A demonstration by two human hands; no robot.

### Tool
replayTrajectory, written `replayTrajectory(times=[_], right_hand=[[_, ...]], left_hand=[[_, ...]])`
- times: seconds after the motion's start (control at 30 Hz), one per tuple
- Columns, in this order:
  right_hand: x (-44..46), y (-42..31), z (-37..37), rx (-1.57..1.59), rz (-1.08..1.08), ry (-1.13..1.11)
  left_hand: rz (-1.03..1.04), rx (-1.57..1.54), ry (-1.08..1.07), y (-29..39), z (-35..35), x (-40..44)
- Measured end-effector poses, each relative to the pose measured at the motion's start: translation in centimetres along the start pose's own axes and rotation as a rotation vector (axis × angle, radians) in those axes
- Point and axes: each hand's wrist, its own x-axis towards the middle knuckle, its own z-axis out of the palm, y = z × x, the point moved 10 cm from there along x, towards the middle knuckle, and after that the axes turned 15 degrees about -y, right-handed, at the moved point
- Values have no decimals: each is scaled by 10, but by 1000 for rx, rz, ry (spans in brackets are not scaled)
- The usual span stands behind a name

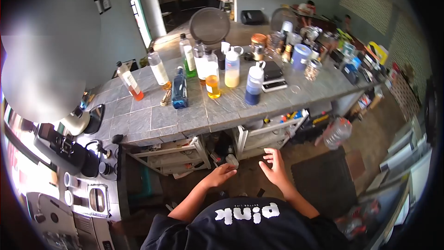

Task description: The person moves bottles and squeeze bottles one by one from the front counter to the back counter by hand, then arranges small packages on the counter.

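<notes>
My left hand (pixel 220 175) is low in front of the counter, fingers loosely stretched, with nothing visible in it. Just past its fingertips shows a small whitish object (pixel 232 159); I cannot tell whether they touch. My right hand (pixel 274 166) is raised beside it, fingers apart and holding nothing. Above both hands, on the tiled counter (pixel 162 122), stand a squeeze bottle of dark blue liquid (pixel 253 88), a squeeze bottle of yellowish liquid (pixel 232 71), a bottle of amber liquid (pixel 212 81) and a blue glass bottle (pixel 180 93).
A bottle of orange-red liquid (pixel 132 83) stands farther left. Several jars crowd the right, near a blue tub (pixel 301 55). Below are white drawer units (pixel 268 136). A black coffee machine (pixel 60 150) is at left, a large clear plastic bottle (pixel 337 133) at right.
</notes>
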Motion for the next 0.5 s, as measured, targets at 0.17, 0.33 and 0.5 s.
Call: replayTrajectory(times=[0.17, 0.33, 0.5], right_hand=[[38, 52, 13, 106, 69, -104], [74, 48, 29, 124, 41, -230], [93, 58, 28, 89, 59, -260]], left_hand=[[15, 39, 175, 19, -41, 24], [21, 86, 353, 21, -112, 24], [121, 803, 1058, 42, -264, 9]])
